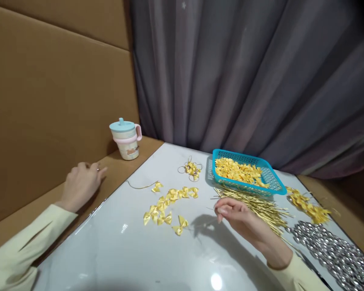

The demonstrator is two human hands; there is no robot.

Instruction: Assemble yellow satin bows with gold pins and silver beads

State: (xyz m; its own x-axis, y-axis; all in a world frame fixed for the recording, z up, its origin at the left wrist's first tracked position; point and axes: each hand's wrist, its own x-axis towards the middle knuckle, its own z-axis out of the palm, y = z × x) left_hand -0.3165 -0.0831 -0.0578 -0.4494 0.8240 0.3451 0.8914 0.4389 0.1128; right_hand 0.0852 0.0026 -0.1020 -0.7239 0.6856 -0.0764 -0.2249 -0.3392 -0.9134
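My left hand (81, 182) is over the cardboard left of the white table, its fingers curled. A small shiny spot shows at its fingertips, but I cannot make out what it is. My right hand (235, 212) hovers above the table with thumb and fingers pinched on a thin wire tie (211, 208), which barely shows. Close by lies a loose pile of gold wire ties (257, 206). Several yellow ribbon bows (160, 204) form a curved row, with a single bow (180, 225) nearer me. Another bow (157, 186) lies beside a thin gold tie (141, 187).
A blue basket (279, 186) holds many yellow bows. Bows with wire loops (192, 169) lie left of it, and more bows (309, 206) to its right. Silver beads or chain (333, 250) spread at the right edge. A lidded cup (125, 139) stands on the cardboard.
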